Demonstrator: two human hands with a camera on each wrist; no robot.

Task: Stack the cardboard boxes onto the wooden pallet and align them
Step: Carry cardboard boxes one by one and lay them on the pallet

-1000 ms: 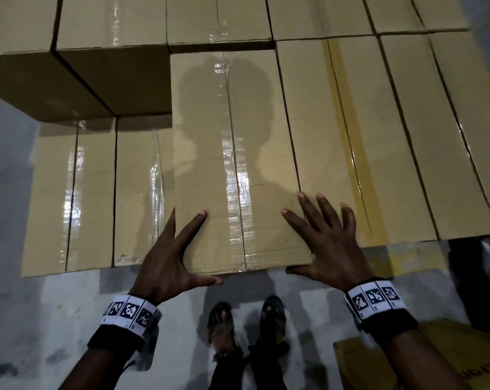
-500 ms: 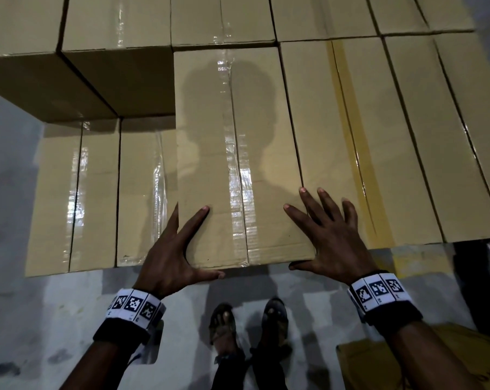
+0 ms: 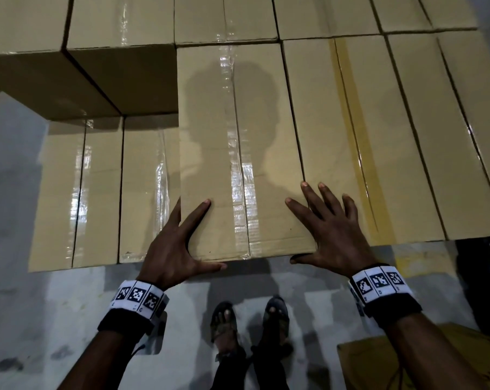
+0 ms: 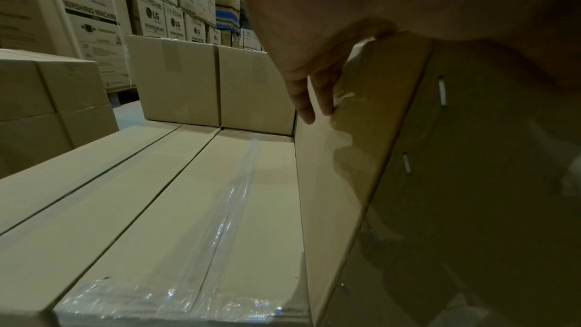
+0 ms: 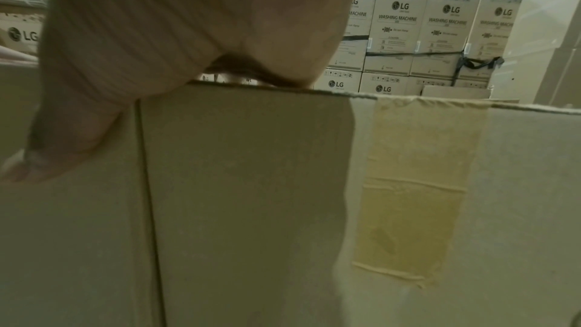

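A tan cardboard box (image 3: 238,153) with clear tape along its top seam lies on the upper layer of the stack, its near end sticking out slightly past the neighbouring box (image 3: 350,136) with yellow tape. My left hand (image 3: 176,243) wraps its near-left corner with straight fingers: index on top, thumb across the front face, the other fingers (image 4: 305,98) flat against the box's side (image 4: 330,183). My right hand (image 3: 325,229) presses the near-right corner, fingers spread flat on top and thumb on the front. The pallet is hidden under the boxes.
Lower-layer boxes (image 3: 77,192) lie to the left, one step down. Taller boxes (image 3: 120,21) stand behind them. A yellow carton (image 3: 364,364) sits on the grey floor at my right, beside my sandalled feet (image 3: 249,327). Stacked LG cartons (image 5: 399,31) rise in the background.
The taped box has slid a little away from me, its near edge closer to the line of the neighbouring box. Both hands followed it, holding the same corners.
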